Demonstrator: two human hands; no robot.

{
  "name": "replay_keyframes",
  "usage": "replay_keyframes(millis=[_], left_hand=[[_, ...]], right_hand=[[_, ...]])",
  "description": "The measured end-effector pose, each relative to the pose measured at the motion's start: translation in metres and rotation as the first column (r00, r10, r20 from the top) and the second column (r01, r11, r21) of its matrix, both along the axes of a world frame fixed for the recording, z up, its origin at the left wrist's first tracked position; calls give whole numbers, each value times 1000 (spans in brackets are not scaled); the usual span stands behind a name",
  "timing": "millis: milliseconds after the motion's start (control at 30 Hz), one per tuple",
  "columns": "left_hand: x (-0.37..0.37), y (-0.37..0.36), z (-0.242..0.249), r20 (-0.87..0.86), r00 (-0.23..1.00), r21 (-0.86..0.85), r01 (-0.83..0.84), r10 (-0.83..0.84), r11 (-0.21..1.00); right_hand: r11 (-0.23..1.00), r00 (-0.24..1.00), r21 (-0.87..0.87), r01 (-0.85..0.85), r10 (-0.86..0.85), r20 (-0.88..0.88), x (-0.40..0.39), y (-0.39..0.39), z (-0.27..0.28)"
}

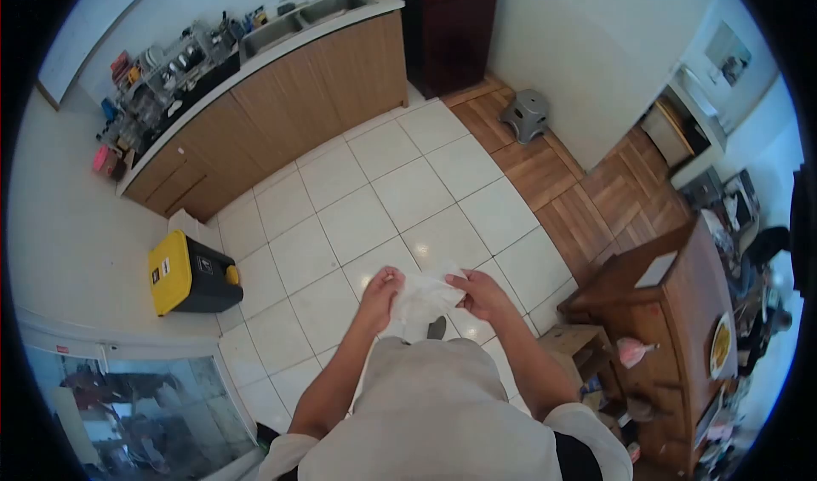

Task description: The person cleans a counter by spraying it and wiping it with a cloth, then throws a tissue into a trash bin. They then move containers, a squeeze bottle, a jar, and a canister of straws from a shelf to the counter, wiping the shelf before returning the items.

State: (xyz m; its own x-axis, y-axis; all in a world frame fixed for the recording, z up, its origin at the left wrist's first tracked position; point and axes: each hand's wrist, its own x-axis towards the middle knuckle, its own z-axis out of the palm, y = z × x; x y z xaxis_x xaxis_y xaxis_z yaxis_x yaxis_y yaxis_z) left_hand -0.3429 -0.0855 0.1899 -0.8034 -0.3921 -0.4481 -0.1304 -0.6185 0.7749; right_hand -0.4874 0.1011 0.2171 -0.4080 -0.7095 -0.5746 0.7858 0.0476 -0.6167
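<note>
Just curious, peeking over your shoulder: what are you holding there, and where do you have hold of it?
A white cloth, held by both hands: left hand at its left edge, right hand at its right.

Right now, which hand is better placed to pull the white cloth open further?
Probably the right hand: it pinches the upper edge of the white cloth near a free corner. The left hand grips the opposite side, closer to the body, and could simply hold.

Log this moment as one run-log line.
left hand: grips bag edge | right hand: grips bag edge | bag: white, held over tile floor | bin: left
</note>
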Motion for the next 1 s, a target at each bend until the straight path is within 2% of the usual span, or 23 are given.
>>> replay_keyframes(millis=[33,67,133,167,233,267,300,333,400,433,500,533,600,633,667,700,767,800,900,933,1000], left_hand=[[-14,-13,7,15,1000,52,-13,12,999],[-35,-32,14,19,1000,102,-25,23,994],[-80,-64,25,41,998,156,-49,43,986],[-99,-78,22,19,999,127,-32,30,991],[-137,-111,14,-22,1000,62,11,-10,998],[-157,-131,3,-32,997,-222,56,-65,973],[-176,-153,-14,-31,992,-496,91,-122,864],[-200,-176,-15,-15,984,-728,109,-176,676],[-253,-208,1,-7,934,-859,177,-357,481],[-275,-220,14,16,898,-905,201,-440,375],[-326,-249,-4,154,815,-869,381,-559,317],[-360,-266,-10,217,766,-850,453,-605,269],[-424,-298,-5,217,738,-883,428,-638,195],[-452,-311,-1,229,719,-890,428,-656,159],[-480,-321,8,105,753,-944,282,-650,174],[-508,-332,9,92,736,-951,264,-671,159],[-567,-352,4,62,704,-966,220,-708,134],[-595,-359,5,49,695,-939,278,-717,205],[-677,-384,-1,79,708,-863,401,-701,308],[-704,-395,-7,56,718,-912,319,-693,257],[-741,-414,-16,142,796,-973,220,-589,63]], right_hand=[[988,987,14,-155,155,-41,-27,-9,-5],[983,983,-8,-184,183,-32,-54,-25,-15],[996,996,-48,-72,75,52,-95,-65,-5],[998,995,-64,-8,14,101,-109,-85,-4],[985,991,125,115,-123,56,-140,-130,-12],[961,981,200,189,-195,13,-162,-152,-16],[969,984,178,174,-177,4,-186,-173,-21],[974,986,155,164,-165,-7,-207,-191,-29],[980,987,121,160,-160,-12,-250,-225,-49],[968,987,191,160,-151,-59,-267,-241,-48],[930,979,330,162,-109,-174,-314,-269,-37],[904,942,416,95,54,-332,-342,-280,-25],[797,759,602,39,368,-537,-387,-289,-5],[792,596,582,182,382,-706,-407,-289,-14],[785,402,533,314,399,-824,-426,-290,-27],[778,185,457,431,419,-889,-447,-298,-36],[932,385,181,314,49,-921,-483,-325,-27],[961,490,19,278,-125,-863,-498,-336,-17],[944,557,250,218,90,-826,-564,-367,8],[925,463,295,238,159,-872,-594,-379,3],[926,419,289,241,169,-892,-648,-405,-20]])
